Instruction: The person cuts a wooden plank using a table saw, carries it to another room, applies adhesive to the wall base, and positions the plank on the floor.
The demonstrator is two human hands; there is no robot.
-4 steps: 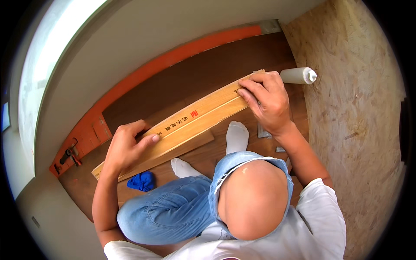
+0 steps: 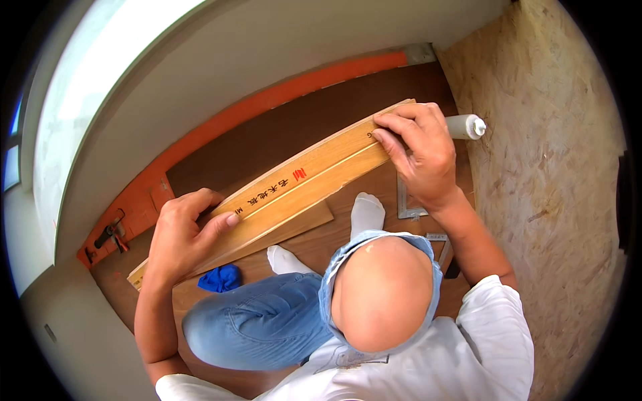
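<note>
I hold a long, light-brown wooden floorboard (image 2: 314, 175) slantwise in front of me, its right end farther off than its left. Dark and red printing and a lengthwise groove show on its upturned face. My left hand (image 2: 184, 234) is closed over the left part, thumb on the face and fingers over the far edge. Near the right end, my right hand (image 2: 424, 157) grips it with thumb and fingers. Just past that hand lies a white bottle (image 2: 466, 127) with a nozzle. Another plank (image 2: 311, 226) lies on the floor, partly behind the held board.
Dark brown flooring (image 2: 321, 97) spreads beyond the board, bordered by an orange strip (image 2: 267, 95) along the wall. A black and red tool (image 2: 110, 235) lies far left. A blue cloth (image 2: 219, 278) sits by my leg. Metal squares (image 2: 405, 206) lie at right, near a chipboard panel (image 2: 548, 167).
The floorboard and both hands have shifted slightly; my left hand sits farther left and my right hand a little higher and farther right. Both grips stay closed on it.
</note>
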